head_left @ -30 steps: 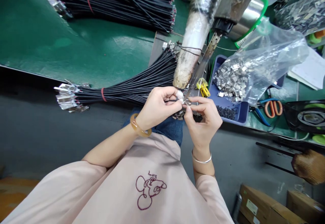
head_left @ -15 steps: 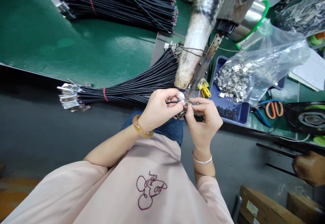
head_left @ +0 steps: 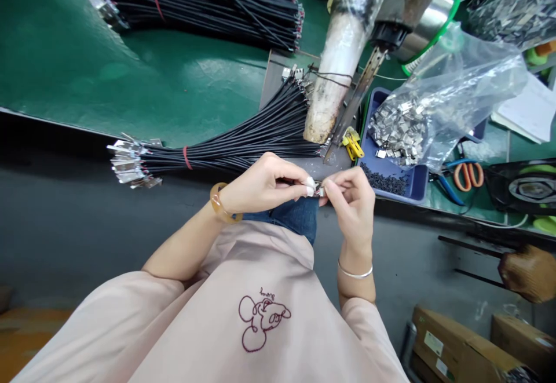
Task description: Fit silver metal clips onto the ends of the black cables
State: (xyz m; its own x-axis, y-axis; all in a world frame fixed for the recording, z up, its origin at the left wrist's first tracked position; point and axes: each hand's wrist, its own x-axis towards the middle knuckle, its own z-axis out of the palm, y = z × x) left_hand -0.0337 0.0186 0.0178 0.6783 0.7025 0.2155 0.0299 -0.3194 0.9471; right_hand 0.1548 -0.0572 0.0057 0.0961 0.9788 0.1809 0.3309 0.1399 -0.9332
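Observation:
My left hand (head_left: 275, 185), with white coverings on its fingertips, is closed in a pinch on the end of a black cable, mostly hidden by the fingers. Facing it, my right hand (head_left: 351, 200) pinches a small metal connector (head_left: 321, 192) at that cable end. The fingertips of both hands nearly meet, just in front of the bench edge. Above them, apart from the hands, a soldering iron (head_left: 357, 96) slants down with its tip over a grey board (head_left: 295, 166). A tied bundle of black cables (head_left: 230, 139) with metal connectors lies to the left.
A white wrapped tube (head_left: 326, 81) hangs beside the iron. On the right stand a blue tray (head_left: 417, 186) with small black pieces, a plastic bag of metal connectors (head_left: 402, 128), yellow clip (head_left: 353, 144), pliers (head_left: 452, 189) and solder spool (head_left: 428, 29). More cable bundles (head_left: 208, 9) lie behind.
Both hands have drawn down from the iron's tip toward my body, carrying the cable end and connector. The tip, which was at the fingers, now stands apart from them.

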